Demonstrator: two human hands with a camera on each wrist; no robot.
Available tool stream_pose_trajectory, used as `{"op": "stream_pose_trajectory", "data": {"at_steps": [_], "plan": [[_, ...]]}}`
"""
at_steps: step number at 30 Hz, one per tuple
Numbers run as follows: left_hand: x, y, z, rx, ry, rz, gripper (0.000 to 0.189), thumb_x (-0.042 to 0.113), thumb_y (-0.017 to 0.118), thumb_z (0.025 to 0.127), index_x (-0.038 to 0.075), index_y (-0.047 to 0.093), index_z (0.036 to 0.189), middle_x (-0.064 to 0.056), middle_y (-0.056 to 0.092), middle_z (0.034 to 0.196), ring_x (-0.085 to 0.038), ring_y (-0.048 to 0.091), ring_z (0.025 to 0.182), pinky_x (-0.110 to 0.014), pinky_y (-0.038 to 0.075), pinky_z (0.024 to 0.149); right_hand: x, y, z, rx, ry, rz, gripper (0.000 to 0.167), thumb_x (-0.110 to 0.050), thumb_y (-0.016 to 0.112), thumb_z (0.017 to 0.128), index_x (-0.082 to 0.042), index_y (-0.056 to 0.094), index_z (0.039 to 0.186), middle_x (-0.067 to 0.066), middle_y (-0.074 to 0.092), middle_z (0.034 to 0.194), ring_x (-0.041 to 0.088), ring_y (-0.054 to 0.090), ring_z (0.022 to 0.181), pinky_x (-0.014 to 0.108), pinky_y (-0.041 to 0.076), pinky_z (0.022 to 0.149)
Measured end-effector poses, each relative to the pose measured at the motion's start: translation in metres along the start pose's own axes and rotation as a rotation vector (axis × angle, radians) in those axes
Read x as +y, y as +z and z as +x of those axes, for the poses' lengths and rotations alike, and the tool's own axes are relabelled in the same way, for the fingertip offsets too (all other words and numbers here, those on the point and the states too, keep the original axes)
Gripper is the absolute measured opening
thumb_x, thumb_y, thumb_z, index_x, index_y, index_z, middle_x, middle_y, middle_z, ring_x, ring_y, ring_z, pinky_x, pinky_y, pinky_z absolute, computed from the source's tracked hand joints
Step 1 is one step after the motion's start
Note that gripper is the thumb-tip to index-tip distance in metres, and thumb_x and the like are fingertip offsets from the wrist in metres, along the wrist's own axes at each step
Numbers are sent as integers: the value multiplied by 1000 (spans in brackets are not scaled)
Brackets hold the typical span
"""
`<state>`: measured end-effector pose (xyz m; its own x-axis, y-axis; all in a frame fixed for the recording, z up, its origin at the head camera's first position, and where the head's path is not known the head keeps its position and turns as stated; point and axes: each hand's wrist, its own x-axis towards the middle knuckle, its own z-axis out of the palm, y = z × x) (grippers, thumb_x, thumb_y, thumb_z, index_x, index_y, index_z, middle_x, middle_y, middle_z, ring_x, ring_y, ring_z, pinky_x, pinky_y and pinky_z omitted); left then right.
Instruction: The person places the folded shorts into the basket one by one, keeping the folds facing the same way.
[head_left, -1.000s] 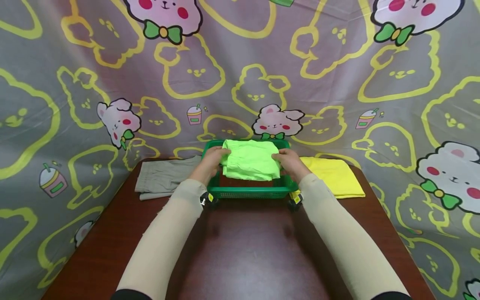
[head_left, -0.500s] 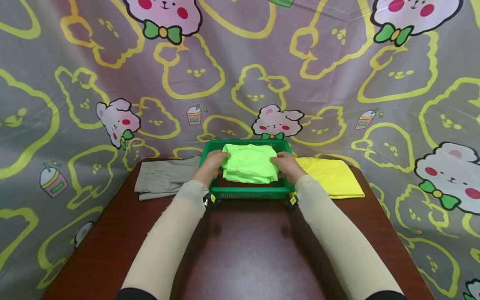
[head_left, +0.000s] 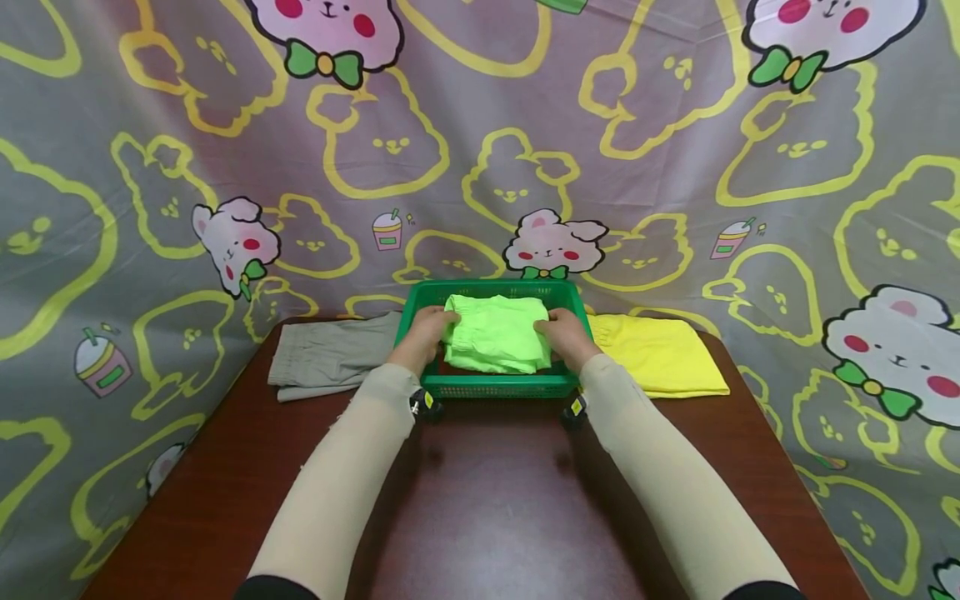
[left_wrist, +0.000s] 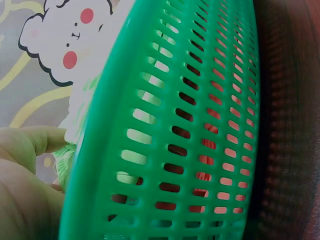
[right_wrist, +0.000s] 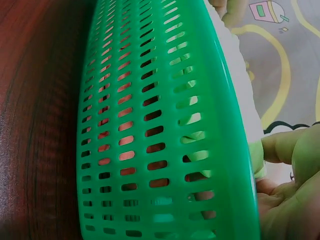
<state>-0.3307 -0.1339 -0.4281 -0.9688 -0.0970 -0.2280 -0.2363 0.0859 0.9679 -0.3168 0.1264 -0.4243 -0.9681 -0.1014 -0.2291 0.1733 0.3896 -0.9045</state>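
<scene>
Folded neon-green shorts [head_left: 498, 333] with a gathered waistband are held level inside the opening of a green plastic basket [head_left: 498, 386]. My left hand [head_left: 426, 332] pinches their left side between thumb and fingers. On the opposite side my right hand [head_left: 564, 333] pinches the other edge. In the left wrist view the thumb of the left hand [left_wrist: 30, 175] meets the cloth just above the basket rim. The right wrist view has the right hand [right_wrist: 290, 175] gripping the cloth behind the perforated wall, which hides much of it.
Folded grey shorts [head_left: 322, 352] lie on the brown table [head_left: 480, 500] left of the basket. A folded yellow garment [head_left: 660, 354] lies to its right. Behind the table hangs a grey curtain [head_left: 480, 108] printed with cartoon animals.
Both hands have lowered the neon-green shorts toward the front of the basket and deeper into it. The right hand has also shifted slightly left. The grey and yellow garments stay where they were.
</scene>
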Motion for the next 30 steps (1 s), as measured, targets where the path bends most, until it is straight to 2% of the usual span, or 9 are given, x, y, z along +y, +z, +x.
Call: {"op": "stream_pose_trajectory", "data": {"at_steps": [3, 8, 16, 18, 23, 30], "plan": [[0, 1, -1, 3, 1, 15, 59, 14, 63, 98, -5, 42, 150, -19, 43, 153, -34, 46, 134, -46, 42, 112, -1, 1, 0, 0, 5, -9, 60, -30, 51, 108, -3, 31, 157, 16, 42, 151, 25, 54, 107, 39, 52, 83], [-3, 5, -1, 12, 11, 42, 58, 13, 62, 98, -6, 42, 149, -21, 43, 153, -36, 44, 138, -48, 40, 114, -1, 4, -2, 12, 5, -47, 63, -31, 51, 107, -4, 27, 159, 15, 38, 156, 25, 54, 106, 40, 51, 88], [-4, 7, 0, 20, 7, 107, 59, 16, 64, 98, 0, 41, 151, -17, 42, 155, -34, 45, 139, -47, 41, 114, 3, 7, 0, 56, -34, -150, 53, -26, 50, 106, 0, 40, 151, 19, 51, 138, 25, 51, 90, 38, 47, 82], [-4, 7, 0, 13, 4, 121, 59, 17, 63, 99, 1, 41, 151, -16, 41, 155, -33, 45, 139, -47, 41, 113, 5, 8, 2, 72, -48, -195, 51, -25, 51, 106, 1, 42, 149, 20, 52, 139, 28, 54, 96, 41, 49, 87], [-5, 5, 0, -14, 12, 177, 59, 17, 61, 101, 0, 38, 153, -17, 37, 159, -35, 41, 142, -49, 39, 114, 6, 10, 4, 119, -105, -364, 57, -24, 52, 103, 5, 39, 151, 23, 47, 151, 37, 52, 130, 51, 44, 109], [-8, 4, 3, -31, -16, 249, 61, 20, 59, 103, 2, 35, 156, -16, 35, 161, -34, 41, 143, -50, 40, 114, 5, 11, 6, 144, -141, -456, 58, -21, 52, 101, 7, 39, 150, 25, 47, 152, 41, 46, 139, 52, 40, 114]]}}
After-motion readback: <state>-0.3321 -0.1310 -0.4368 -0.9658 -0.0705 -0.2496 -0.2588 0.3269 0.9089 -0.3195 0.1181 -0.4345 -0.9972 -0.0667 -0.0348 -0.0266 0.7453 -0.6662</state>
